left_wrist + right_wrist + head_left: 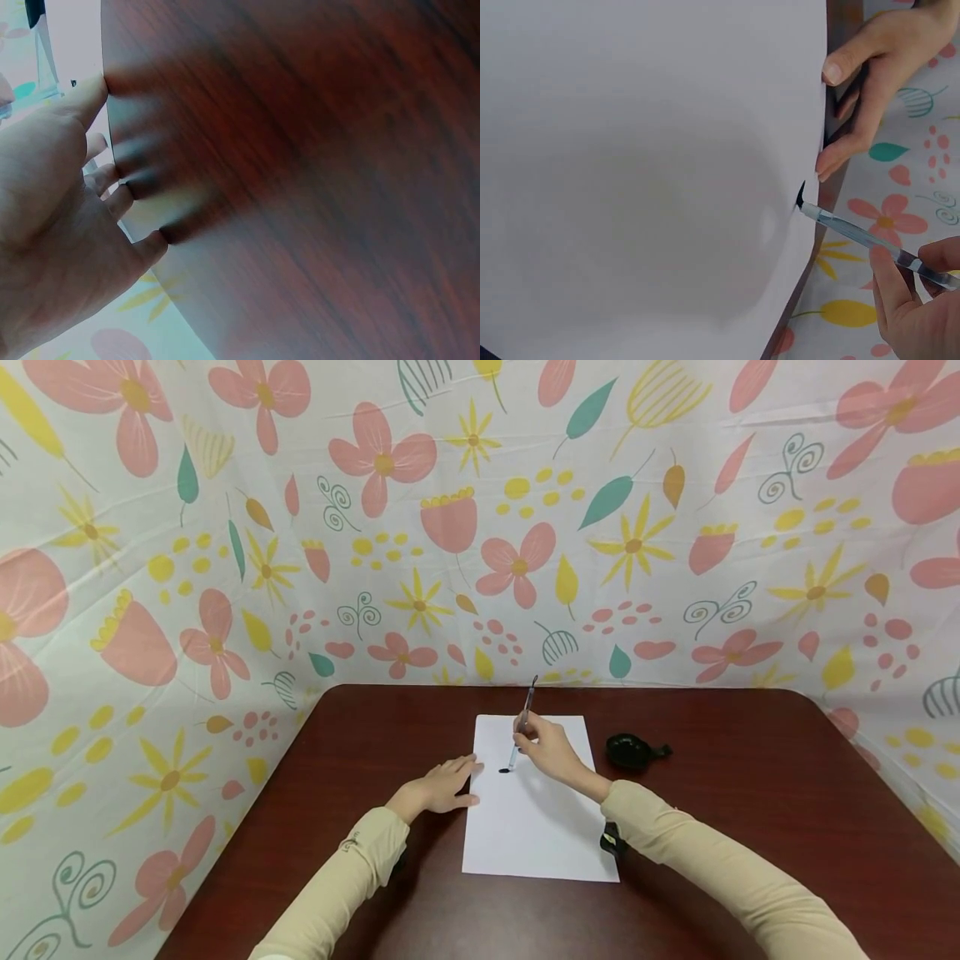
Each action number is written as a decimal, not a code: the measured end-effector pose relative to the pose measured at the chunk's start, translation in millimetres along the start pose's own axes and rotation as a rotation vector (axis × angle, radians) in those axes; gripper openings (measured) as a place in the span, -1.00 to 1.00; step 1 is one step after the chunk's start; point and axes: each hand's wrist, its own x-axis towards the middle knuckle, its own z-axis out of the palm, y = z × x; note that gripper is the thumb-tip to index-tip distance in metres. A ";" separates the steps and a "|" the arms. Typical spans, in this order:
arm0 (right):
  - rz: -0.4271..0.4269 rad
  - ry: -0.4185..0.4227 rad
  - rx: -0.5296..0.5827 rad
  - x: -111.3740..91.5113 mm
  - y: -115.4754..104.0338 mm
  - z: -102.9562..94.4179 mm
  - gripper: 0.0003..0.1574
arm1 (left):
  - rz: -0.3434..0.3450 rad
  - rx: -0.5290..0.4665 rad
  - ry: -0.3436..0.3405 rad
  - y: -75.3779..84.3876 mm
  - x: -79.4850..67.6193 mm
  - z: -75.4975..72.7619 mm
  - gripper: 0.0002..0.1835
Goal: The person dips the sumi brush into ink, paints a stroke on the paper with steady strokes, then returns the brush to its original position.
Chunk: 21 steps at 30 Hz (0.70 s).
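A sheet of white paper (pixel 540 835) lies on the dark wooden table. My right hand (pixel 551 747) pinches a brush (pixel 855 234) with a clear handle and a black, inked tip. In the head view the brush leans upright over the upper left of the sheet, its tip right at a small black mark (pixel 504 770). Along the paper's left edge rests my left hand (pixel 447 785), fingers spread and fingertips at the margin. The left wrist view shows those fingertips (pixel 154 244) from below, on the table beside the sheet.
A black ink dish (pixel 628 750) with a short handle stands to the right of the paper. Brown tabletop (pixel 750 760) extends on both sides. A flowered cloth (pixel 517 485) hangs behind and to the left of the table.
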 end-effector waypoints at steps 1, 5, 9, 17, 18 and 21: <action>0.005 -0.003 -0.004 0.0 -0.2 -0.6 -0.94 | 0.003 -0.001 0.003 0.0 0.0 0.0 -0.34; 0.030 -0.012 -0.011 -0.4 -1.0 -3.4 -0.92 | 0.005 -0.002 0.003 0.1 -0.3 -0.1 -0.34; 0.060 -0.016 -0.019 -1.1 -0.9 -6.9 -0.95 | 0.007 0.002 0.003 1.4 -1.7 0.0 -0.35; 0.092 -0.021 -0.034 -2.4 1.3 -14.8 -0.90 | 0.025 -0.007 0.005 0.3 -1.9 0.3 -0.35; 0.093 -0.020 -0.034 -2.5 1.5 -15.8 -0.90 | 0.025 -0.008 0.002 -0.5 -1.3 0.6 -0.35; 0.089 -0.017 -0.033 -2.8 1.7 -18.9 -0.92 | 0.016 -0.012 -0.001 -3.9 1.2 3.0 -0.33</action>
